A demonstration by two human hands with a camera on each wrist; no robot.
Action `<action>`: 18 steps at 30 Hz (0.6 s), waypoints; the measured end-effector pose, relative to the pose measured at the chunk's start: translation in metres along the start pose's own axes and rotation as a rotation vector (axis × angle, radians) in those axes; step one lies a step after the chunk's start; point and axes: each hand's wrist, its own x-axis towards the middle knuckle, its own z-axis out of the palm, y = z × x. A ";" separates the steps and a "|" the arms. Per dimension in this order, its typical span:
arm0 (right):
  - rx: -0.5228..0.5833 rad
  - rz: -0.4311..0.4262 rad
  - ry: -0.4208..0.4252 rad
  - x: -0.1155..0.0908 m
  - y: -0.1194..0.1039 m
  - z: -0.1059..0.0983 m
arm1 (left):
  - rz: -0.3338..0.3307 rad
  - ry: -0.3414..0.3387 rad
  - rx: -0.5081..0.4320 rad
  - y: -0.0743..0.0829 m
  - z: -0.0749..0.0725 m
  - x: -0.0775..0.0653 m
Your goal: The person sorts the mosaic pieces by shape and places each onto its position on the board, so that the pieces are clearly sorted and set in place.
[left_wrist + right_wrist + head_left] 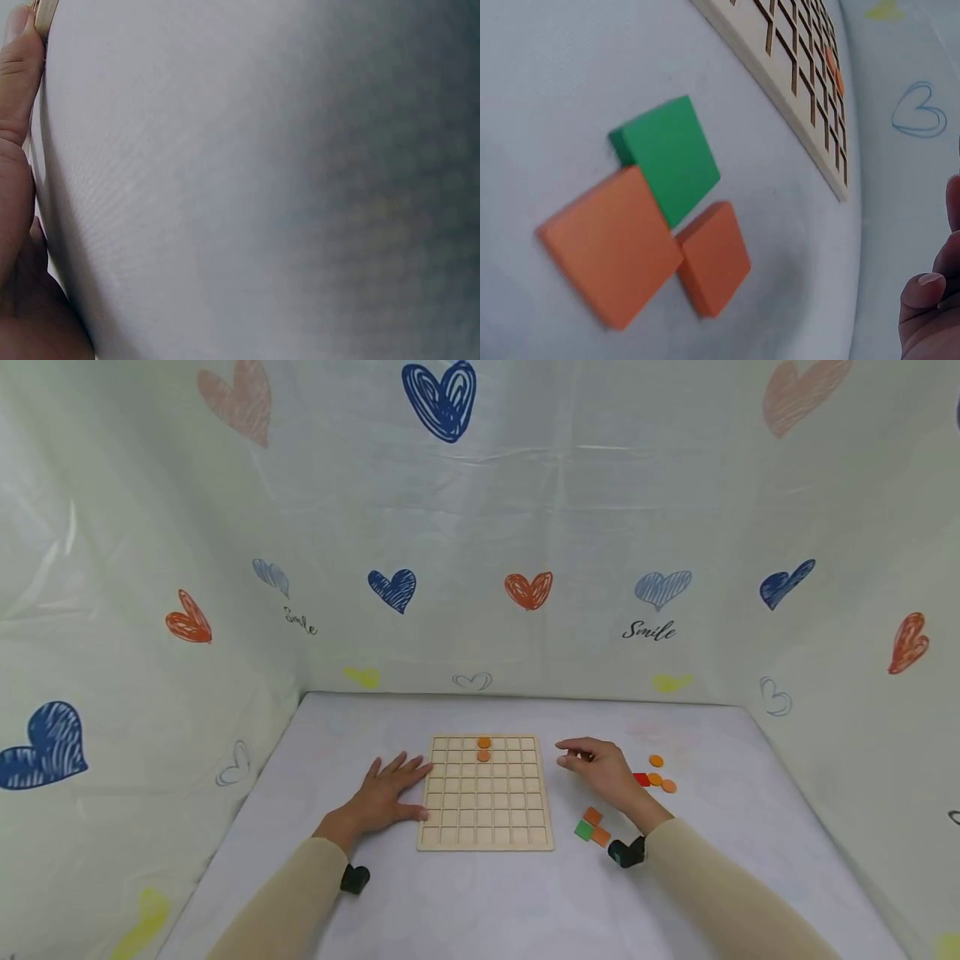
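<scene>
A pale wooden grid board (485, 818) lies on the table, with two orange discs, a far disc (483, 742) and a nearer disc (483, 756), in one column at its far end. My left hand (386, 797) is spread flat beside the board, fingertips and thumb at its left edge. Just right of the board's far part, my right hand (603, 768) hovers with bent fingers, thumb and index tips apart and nothing visible between them. Below that hand sit a green square tile (673, 161) and two orange square tiles, the larger-looking tile (615, 247) and another tile (714, 259).
Right of my right hand lie a red square tile (641, 779) and several orange discs (656, 761). The white table (480, 902) meets a heart-printed curtain (465, 643) at the back and sides. Dark straps (627, 852) are on both wrists.
</scene>
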 end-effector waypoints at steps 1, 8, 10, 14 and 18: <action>-0.005 0.002 0.003 -0.003 0.003 -0.005 | 0.002 0.000 0.001 0.000 0.000 0.000; 0.004 0.023 0.042 -0.019 0.025 -0.038 | 0.000 0.003 0.003 -0.001 -0.002 -0.001; 0.003 0.023 0.056 -0.023 0.032 -0.046 | 0.001 0.004 0.001 -0.001 -0.002 -0.001; -0.034 0.045 0.087 -0.032 0.047 -0.062 | 0.003 0.004 -0.003 -0.001 -0.001 -0.001; -0.111 0.078 0.126 -0.041 0.057 -0.077 | 0.003 0.000 -0.002 0.000 0.000 -0.001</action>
